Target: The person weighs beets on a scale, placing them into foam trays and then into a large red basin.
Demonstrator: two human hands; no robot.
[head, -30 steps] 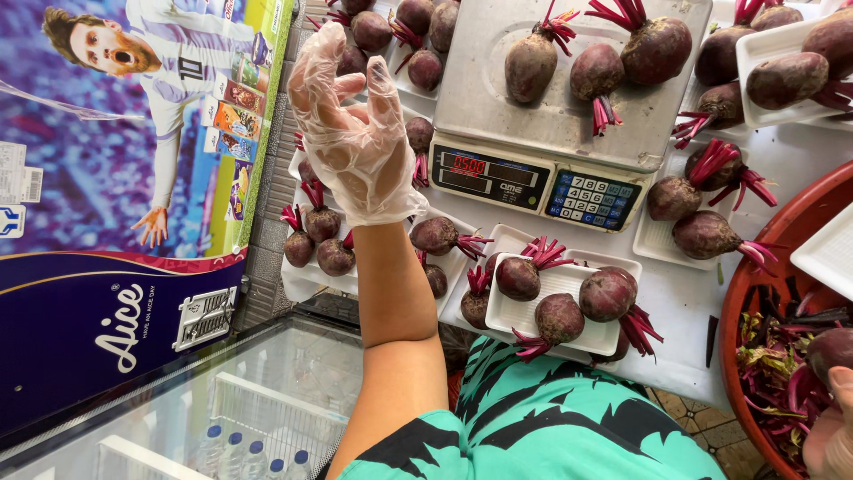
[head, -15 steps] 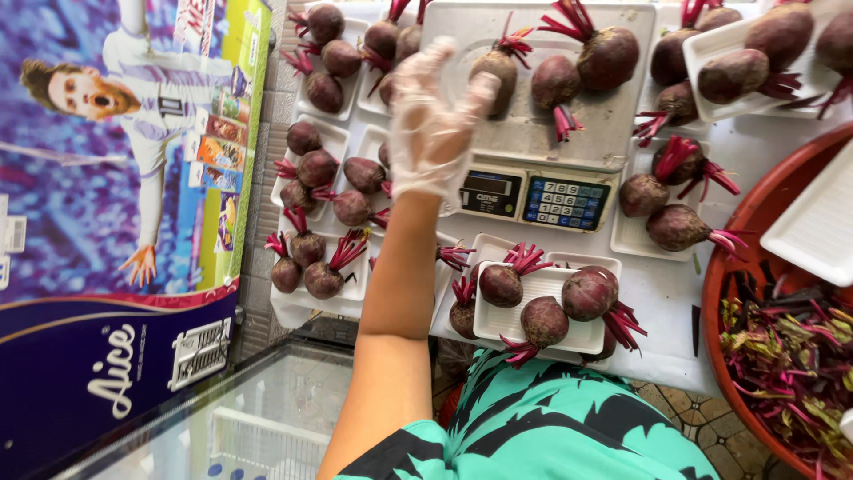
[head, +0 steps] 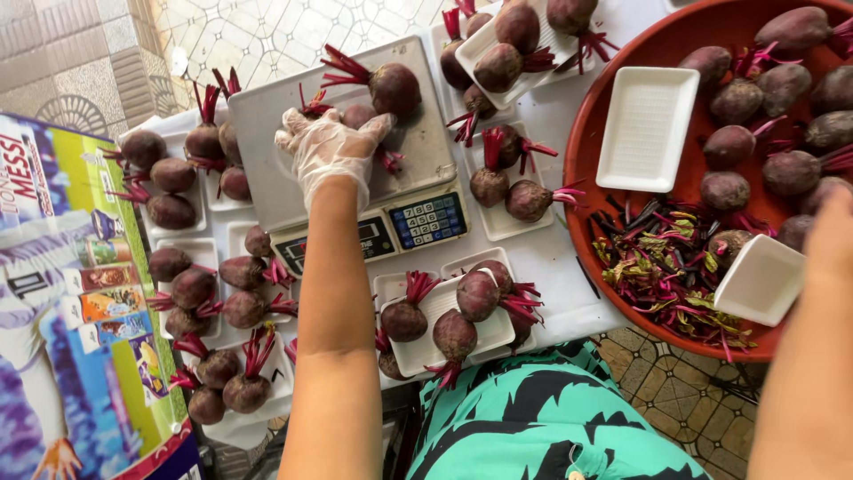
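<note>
- Left hand point(head: 330, 151) in a clear plastic glove, grip partly closed: fingers curled down over a beetroot point(head: 357, 116) on the scale pan point(head: 267, 142). Fingers touch and cup it, but a firm clamp versus a loose rest can't be told.
- That beetroot sits mid-pan, mostly hidden under the glove; its long axis can't be read for sure. Magenta stem stubs poke out at about 10 o'clock and 4 o'clock of the hand.
- Second beetroot point(head: 394, 87) on the pan at 1 o'clock of the hand, just beside the fingertips. Long axis runs 10 to 4 o'clock, cut stems pointing to 10 o'clock.
- Left forearm bare, runs straight up from the bottom edge toward 12 o'clock, wrist level, palm down.
- Right hand: only a blurred forearm at the right edge, rising toward 12 o'clock over the red basin point(head: 586, 160); fingers out of frame.
- Digital scale display and keypad point(head: 428, 220) at 4 o'clock of the left hand.
- White foam trays of beetroots point(head: 442, 320) on the counter at 6 o'clock of the scale; more at 9 o'clock and 2 o'clock.
- Basin holds loose beetroots, trimmed leaf scraps and two empty foam trays point(head: 647, 129).
</note>
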